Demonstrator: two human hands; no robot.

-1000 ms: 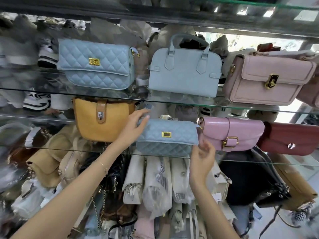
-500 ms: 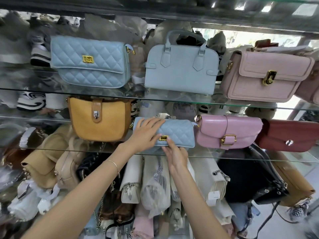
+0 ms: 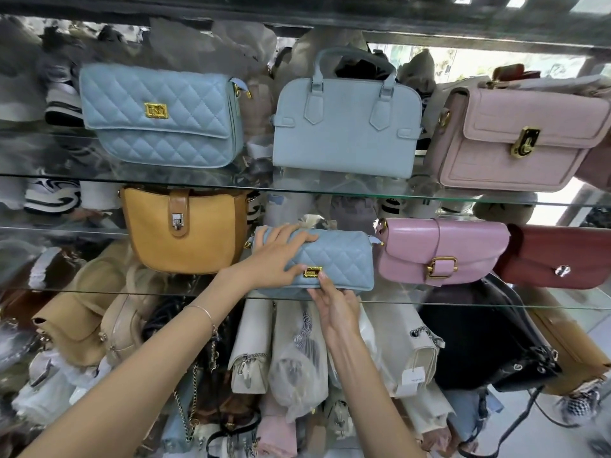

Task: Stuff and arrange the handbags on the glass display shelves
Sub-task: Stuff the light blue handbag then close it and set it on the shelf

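A small light-blue quilted bag (image 3: 340, 259) with a gold clasp sits on the middle glass shelf (image 3: 463, 300), between a mustard bag (image 3: 185, 236) and a pink buckle bag (image 3: 439, 249). My left hand (image 3: 274, 256) grips its upper left part, fingers laid over the top and thumb on the front near the clasp. From below, my right hand (image 3: 337, 309) reaches up and its fingertips touch the flap's lower edge at the clasp.
A dark red bag (image 3: 555, 256) stands at the far right of the same shelf. On the shelf above are a larger quilted blue bag (image 3: 158, 117), a pale blue handbag (image 3: 344, 127) and a pale pink bag (image 3: 519, 137). Wrapped bags (image 3: 297, 352) and a black bag (image 3: 479, 342) crowd below.
My left hand slid from the bag's left side onto its top. My right hand moved left from the bag's right end to the clasp. The clasp now sits at the flap's lower edge.
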